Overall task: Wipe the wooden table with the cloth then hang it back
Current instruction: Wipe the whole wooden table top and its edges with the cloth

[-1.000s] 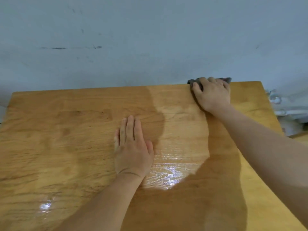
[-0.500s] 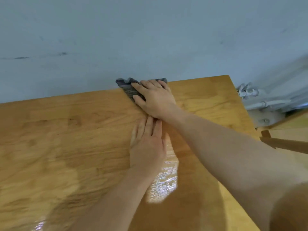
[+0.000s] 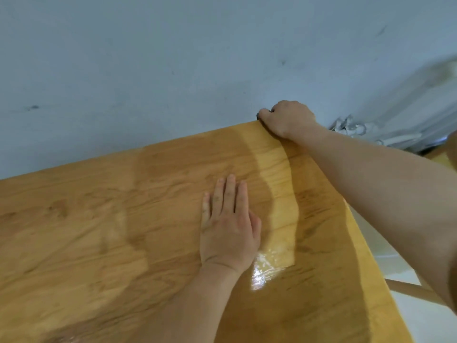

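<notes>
Head view, left hand lying flat on table, right hand at one o'clock gripping cloth, mostly hidden.

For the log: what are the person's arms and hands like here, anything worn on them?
Both arms are bare as far as the frame shows: no sleeves on the left forearm or right forearm. The left hand and right hand carry no gloves, and no rings, watch or bracelet are visible.
</notes>
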`<action>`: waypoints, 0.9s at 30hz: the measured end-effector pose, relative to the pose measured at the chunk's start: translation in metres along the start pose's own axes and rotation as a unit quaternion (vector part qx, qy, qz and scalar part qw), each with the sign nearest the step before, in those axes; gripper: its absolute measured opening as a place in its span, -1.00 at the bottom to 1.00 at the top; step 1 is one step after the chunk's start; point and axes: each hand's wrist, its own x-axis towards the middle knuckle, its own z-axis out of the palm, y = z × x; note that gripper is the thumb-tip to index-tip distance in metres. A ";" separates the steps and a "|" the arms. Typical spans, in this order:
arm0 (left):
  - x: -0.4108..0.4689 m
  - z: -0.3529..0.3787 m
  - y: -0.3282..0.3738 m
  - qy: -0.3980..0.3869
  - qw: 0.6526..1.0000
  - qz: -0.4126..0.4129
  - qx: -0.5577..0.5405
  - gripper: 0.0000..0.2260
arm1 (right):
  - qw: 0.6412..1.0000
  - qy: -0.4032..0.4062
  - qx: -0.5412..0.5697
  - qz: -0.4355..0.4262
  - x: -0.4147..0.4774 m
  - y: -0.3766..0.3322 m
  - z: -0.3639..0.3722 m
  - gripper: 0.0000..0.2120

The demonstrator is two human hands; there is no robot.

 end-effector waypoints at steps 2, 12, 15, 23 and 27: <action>0.000 0.000 0.000 0.006 1.000 -0.005 0.009 -0.50 | 0.999 0.000 0.042 0.009 0.005 0.008 -0.003 -0.55; -0.001 0.002 0.001 0.028 0.999 0.000 0.020 -0.52 | 0.997 0.071 -0.004 -0.043 -0.122 0.041 0.026 -0.50; -0.001 0.000 0.001 0.033 0.999 0.000 0.018 -0.51 | 0.996 0.058 -0.043 -0.053 -0.179 0.056 0.036 -0.49; -0.003 -0.002 0.001 0.018 1.000 0.002 -0.003 -0.53 | 0.993 0.050 -0.065 -0.080 -0.315 0.090 0.061 -0.50; -0.008 -0.006 0.005 0.000 1.000 0.011 0.018 -0.52 | 0.992 0.005 -0.066 -0.109 -0.389 0.109 0.069 -0.51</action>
